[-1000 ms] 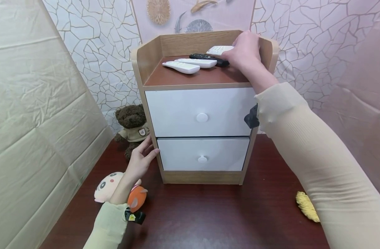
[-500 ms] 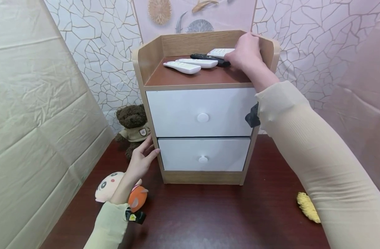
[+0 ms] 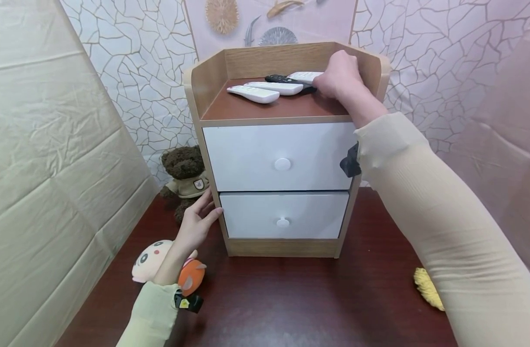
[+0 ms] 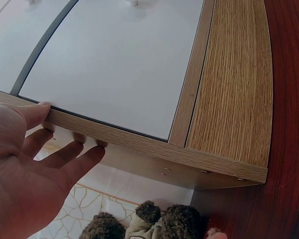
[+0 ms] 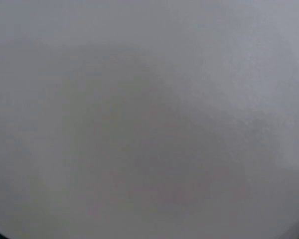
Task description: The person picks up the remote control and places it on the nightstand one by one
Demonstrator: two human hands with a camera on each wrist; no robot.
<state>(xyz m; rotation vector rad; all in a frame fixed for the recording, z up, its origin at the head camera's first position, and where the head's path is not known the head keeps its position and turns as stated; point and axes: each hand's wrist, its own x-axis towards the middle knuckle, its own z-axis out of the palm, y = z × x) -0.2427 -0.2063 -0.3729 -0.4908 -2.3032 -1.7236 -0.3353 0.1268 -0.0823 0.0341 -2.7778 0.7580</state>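
Observation:
My right hand (image 3: 340,77) grips the right end of a white remote control (image 3: 305,75) at the back right of the cabinet's brown top shelf (image 3: 243,112). The fingertips are hidden behind the hand. To its left lie a black remote control (image 3: 278,78) and two more white ones, the middle remote (image 3: 273,87) and the leftmost remote (image 3: 253,94). Lower down, my left hand (image 3: 194,229) touches the left edge of the wooden cabinet (image 3: 284,247). In the left wrist view, its thumb lies on the front edge and its extended fingers touch the side panel. The right wrist view is a grey blur.
White drawers, the upper drawer (image 3: 243,159) and the lower drawer (image 3: 247,214), are closed. A brown teddy bear (image 3: 184,164) sits left of the cabinet. A plush doll (image 3: 152,260) lies beneath my left forearm. Something yellow (image 3: 427,288) lies beside my right sleeve.
My right hand has lowered slightly with the white remote control, which now lies lower beside the black one. My left hand has stayed at the cabinet edge.

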